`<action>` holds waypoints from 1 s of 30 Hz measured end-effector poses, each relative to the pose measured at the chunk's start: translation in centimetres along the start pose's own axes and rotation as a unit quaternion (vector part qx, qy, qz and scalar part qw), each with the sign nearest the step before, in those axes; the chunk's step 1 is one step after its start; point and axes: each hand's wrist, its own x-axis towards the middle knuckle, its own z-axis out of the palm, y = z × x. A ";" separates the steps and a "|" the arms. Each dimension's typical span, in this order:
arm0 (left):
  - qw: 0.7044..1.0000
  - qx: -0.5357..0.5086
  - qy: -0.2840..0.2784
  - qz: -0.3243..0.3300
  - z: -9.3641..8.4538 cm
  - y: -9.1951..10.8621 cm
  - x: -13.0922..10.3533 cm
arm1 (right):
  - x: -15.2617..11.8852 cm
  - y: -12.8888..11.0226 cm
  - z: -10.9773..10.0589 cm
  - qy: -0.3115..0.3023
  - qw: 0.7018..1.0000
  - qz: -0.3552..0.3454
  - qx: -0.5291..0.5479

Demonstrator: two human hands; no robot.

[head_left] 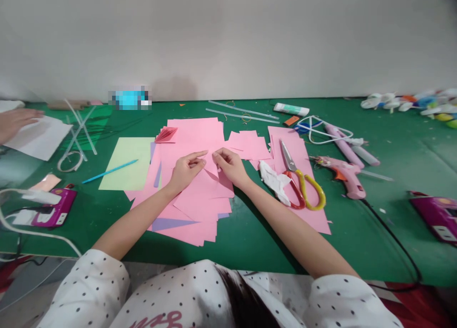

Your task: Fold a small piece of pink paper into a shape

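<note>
Over a loose stack of pink paper sheets (193,133), my left hand (188,172) and my right hand (231,166) face each other, a short gap apart. Both have closed fingers pinching a small piece of pink paper (211,170), whose edges blend into the sheets below. A folded, fan-like pink paper piece (166,134) lies on the stack's upper left corner. Small cut pink pieces (249,144) are spread to the right of my right hand. Scissors (298,173) with one red and one yellow handle lie farther right, points away from me, beside a crumpled white tissue (273,178).
A pink glue gun (342,173) with a black cord rests at the right. A blue pencil (110,171) lies across light green paper (124,152). Purple power strips (57,206) sit at both sides. Another person's hand (19,121) touches white paper at far left.
</note>
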 end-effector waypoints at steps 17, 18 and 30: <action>1.000 0.027 -0.006 0.015 -0.2 0.1 0.3 | -0.4 0.0 0.1 -0.043 0.999 -0.016 -0.026; 0.999 0.026 0.001 0.018 -0.2 0.1 0.3 | -0.3 -0.1 0.1 -0.046 0.999 -0.016 -0.024; 0.999 -0.006 -0.030 0.024 -0.3 -0.1 0.7 | -0.8 -0.2 0.2 -0.075 0.996 -0.023 -0.049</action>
